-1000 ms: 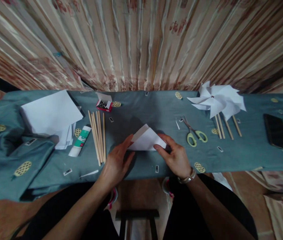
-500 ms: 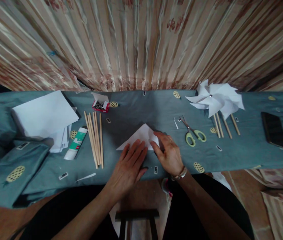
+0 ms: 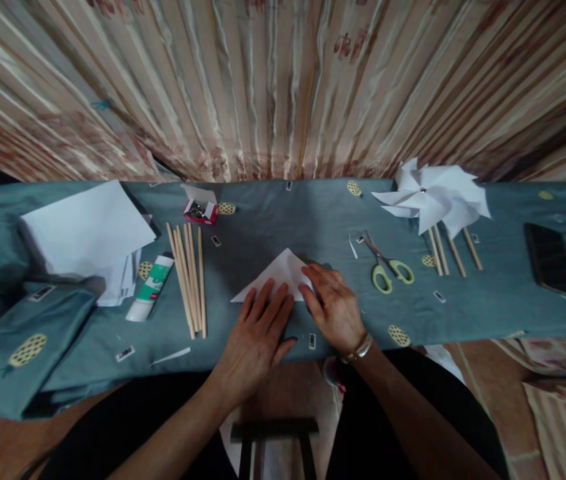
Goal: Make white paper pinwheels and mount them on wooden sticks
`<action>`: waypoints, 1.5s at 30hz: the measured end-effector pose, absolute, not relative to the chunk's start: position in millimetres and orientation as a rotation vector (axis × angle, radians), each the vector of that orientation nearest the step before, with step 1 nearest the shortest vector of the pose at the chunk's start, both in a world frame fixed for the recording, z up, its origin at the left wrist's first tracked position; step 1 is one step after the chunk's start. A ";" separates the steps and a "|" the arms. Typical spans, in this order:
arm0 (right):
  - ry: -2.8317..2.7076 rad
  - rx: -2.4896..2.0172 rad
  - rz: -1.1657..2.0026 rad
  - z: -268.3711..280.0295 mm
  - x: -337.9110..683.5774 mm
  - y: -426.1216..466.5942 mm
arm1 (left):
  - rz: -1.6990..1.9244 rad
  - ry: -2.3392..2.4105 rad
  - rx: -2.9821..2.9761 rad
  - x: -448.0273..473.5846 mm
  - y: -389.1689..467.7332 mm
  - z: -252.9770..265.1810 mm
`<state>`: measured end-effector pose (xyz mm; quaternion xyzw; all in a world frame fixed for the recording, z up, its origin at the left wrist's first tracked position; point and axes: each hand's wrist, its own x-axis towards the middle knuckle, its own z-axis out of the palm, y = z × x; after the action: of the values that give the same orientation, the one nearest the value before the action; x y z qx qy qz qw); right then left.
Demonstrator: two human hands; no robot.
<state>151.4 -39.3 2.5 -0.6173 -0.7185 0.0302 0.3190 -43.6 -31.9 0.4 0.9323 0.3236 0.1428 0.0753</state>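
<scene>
A sheet of white paper folded into a triangle (image 3: pixel 285 263) lies flat on the cloth, its peak pointing away from me. My left hand (image 3: pixel 257 333) rests on its lower left part, fingers spread and flat, thumb off to the side. My right hand (image 3: pixel 335 310) covers the right corner. Its fingers are bent and touch the paper, with the thumb apart from them on the sheet. That corner is hidden under the hand. To the right of this hand lie scissors (image 3: pixel 391 269) with green handles, blades parted.
Left are wooden sticks (image 3: pixel 193 280), a glue tube (image 3: pixel 150 290), white paper sheets (image 3: pixel 87 227) and a small box of metal pins (image 3: pixel 200 212). On the right lie white paper pinwheels (image 3: pixel 440 193) on sticks and a dark phone (image 3: pixel 551 260). Paper slivers (image 3: pixel 170 357) lie about.
The fingers of my right hand have shifted slightly on the paper, the index finger drawing in a little. My left hand stays on the triangle. The view has moved very slightly.
</scene>
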 end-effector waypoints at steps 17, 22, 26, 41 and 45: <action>-1.428 -1.902 0.444 14.7 159.0 -22.5 | 0.418 1.007 2.836 -44.1 -32.7 4.7; -1.495 -1.869 0.423 12.8 159.5 -19.8 | 0.406 1.020 2.828 -44.1 -33.5 5.3; -1.579 -1.839 0.377 10.7 159.8 -17.9 | 0.410 1.021 2.808 -44.7 -34.0 5.0; -1.733 -1.859 0.232 6.9 156.4 -17.7 | 0.383 0.972 2.792 -41.0 -32.3 4.4; -1.727 -1.851 0.234 7.6 156.2 -16.8 | 0.375 0.971 2.779 -41.3 -32.0 5.6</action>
<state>156.2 -16.8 7.6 -0.6957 -0.6491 0.0880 0.2948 -41.3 -32.0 5.6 0.9330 0.3259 0.1259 0.0868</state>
